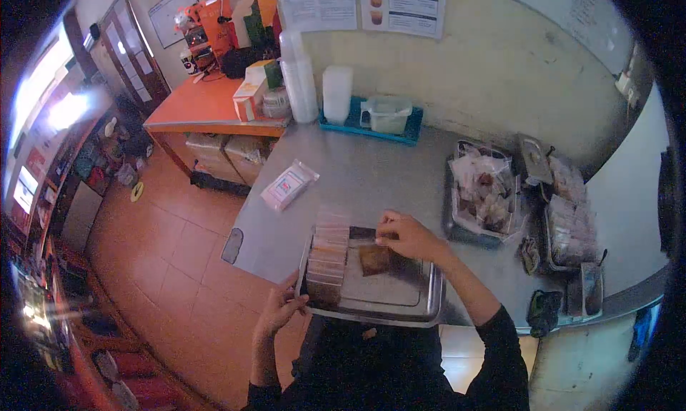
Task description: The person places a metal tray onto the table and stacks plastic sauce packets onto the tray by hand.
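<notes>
A shallow metal tray [411,309] lies at the near edge of the steel table. Along its left side runs a row of flat clear packets [329,254] with brownish contents, packed one against another. My left hand [280,309] has its fingers closed on the tray's left rim. Over the middle of the tray, my right hand [407,237] pinches the top of a small clear packet with brown contents [373,259]. This packet hangs just right of the row; whether its lower edge touches the tray I cannot tell.
A white printed pack [289,185] lies on the steel table [371,175]. Rightward stand a metal pan of clear bags [484,189] and another pan of packets [569,229]. A blue tray [407,136] with plastic tubs is against the wall. An orange table [207,104] adjoins at left.
</notes>
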Demonstrator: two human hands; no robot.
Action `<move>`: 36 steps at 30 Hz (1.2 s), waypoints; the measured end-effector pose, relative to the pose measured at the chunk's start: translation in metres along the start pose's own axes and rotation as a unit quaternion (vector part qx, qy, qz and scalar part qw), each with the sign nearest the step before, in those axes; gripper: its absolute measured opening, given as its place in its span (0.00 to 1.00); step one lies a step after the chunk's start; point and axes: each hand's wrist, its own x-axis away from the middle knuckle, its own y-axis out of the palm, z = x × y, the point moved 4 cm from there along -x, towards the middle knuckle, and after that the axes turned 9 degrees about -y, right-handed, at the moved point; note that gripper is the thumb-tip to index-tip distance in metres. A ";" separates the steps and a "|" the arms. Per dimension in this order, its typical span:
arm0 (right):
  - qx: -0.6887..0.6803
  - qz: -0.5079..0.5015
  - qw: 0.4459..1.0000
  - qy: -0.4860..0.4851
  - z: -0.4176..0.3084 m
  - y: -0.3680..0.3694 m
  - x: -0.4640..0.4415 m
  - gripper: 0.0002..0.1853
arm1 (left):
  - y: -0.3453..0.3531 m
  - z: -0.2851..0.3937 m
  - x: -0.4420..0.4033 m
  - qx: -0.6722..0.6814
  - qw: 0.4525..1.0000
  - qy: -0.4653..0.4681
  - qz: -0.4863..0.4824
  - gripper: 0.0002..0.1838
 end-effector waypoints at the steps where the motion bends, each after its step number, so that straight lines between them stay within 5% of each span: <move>1: 0.017 0.042 0.999 -0.005 0.006 0.001 -0.001 0.10 | 0.000 0.001 0.000 0.001 1.000 0.002 0.001 0.34; 14: 0.024 0.131 0.984 0.115 0.030 -0.013 0.028 0.11 | 0.022 -0.020 0.004 0.023 0.997 -0.038 -0.070 0.36; 21: 0.032 0.155 0.980 0.118 0.036 -0.010 0.043 0.11 | 0.033 -0.011 0.007 -0.085 0.994 -0.042 -0.055 0.36; 28: -0.034 0.176 0.976 0.121 0.033 -0.014 0.049 0.13 | 0.035 -0.007 0.011 -0.031 0.996 -0.010 -0.077 0.36; 36: 0.010 0.194 0.974 0.115 0.024 -0.025 0.055 0.13 | 0.020 0.015 0.004 -0.227 0.973 0.037 -0.016 0.26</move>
